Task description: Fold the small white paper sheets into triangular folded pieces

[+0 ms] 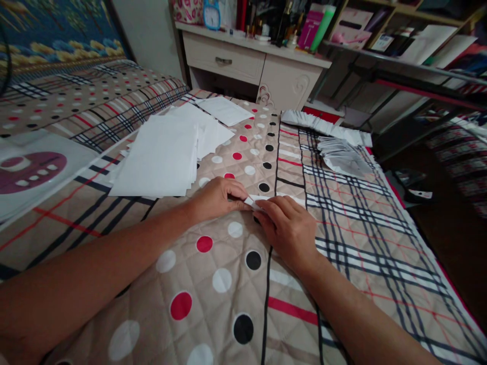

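- The left hand lies knuckles up on the quilted beige bedspread with red, black and white dots, its fingertips closed on one end of a small folded white paper strip.
- The right hand presses flat on the same strip from the other side, fingers together (most of the paper is hidden beneath them).
- The strip lies on the bedspread, between both hands.
- A loose stack of white paper sheets sits just beyond the left hand.
- A fanned pile of folded white paper pieces lies well apart, near the bed's right edge.
- A cream bedside cabinet with a drawer stands behind.
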